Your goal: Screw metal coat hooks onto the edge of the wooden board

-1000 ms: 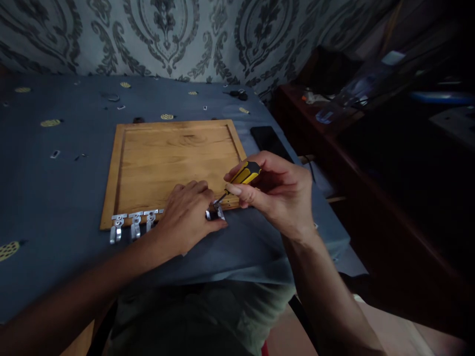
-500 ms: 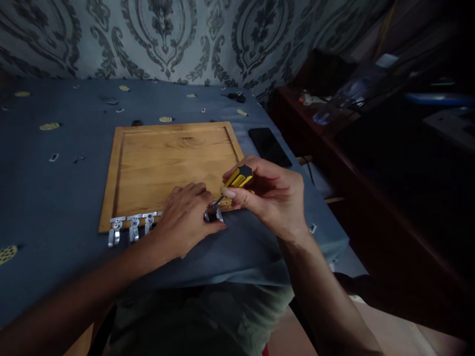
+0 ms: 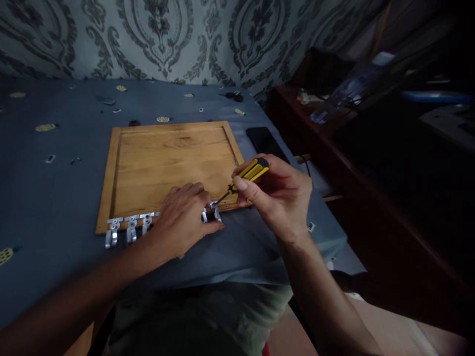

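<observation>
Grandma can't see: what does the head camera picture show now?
A person's right hand holds a yellow-and-black screwdriver to a metal hook at the near edge of a wooden board, the left hand close beside it. Three more hooks show farther left; the board lies on blue cloth.

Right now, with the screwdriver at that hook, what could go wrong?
1. The screwdriver meets the metal hook at a slant, so its tip might slip.
2. The left hand sits right beside that tip; a slip could jab it.
3. The black phone lies near the right edge of the table; the right hand could bump it.
</observation>
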`<state>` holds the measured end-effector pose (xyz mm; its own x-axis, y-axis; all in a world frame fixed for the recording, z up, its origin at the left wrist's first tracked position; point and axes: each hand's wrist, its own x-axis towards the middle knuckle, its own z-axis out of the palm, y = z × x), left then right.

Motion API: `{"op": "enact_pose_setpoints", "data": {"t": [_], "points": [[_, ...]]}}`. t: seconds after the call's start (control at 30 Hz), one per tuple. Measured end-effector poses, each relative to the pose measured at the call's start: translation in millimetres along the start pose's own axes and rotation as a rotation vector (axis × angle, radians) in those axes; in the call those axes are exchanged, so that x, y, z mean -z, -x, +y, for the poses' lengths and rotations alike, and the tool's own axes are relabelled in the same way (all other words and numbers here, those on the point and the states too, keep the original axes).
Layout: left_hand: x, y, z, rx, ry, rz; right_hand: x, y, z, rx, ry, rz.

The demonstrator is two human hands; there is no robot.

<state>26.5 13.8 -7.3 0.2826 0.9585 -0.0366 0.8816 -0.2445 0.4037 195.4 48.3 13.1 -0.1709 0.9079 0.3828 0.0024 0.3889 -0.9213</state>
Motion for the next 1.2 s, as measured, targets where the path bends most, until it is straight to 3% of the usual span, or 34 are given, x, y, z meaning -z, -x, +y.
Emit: {"op": "enact_pose_setpoints", "data": {"t": [1.0,1.2], "points": [[0.4,-1,0,-0.009,0.005,-0.02,1,-4,10,0.054,0.056,-0.056],[-1.6,0,-1,-0.033,0.03,0.025,-3,-3,10,0.165,0.16,-0.027]]}}
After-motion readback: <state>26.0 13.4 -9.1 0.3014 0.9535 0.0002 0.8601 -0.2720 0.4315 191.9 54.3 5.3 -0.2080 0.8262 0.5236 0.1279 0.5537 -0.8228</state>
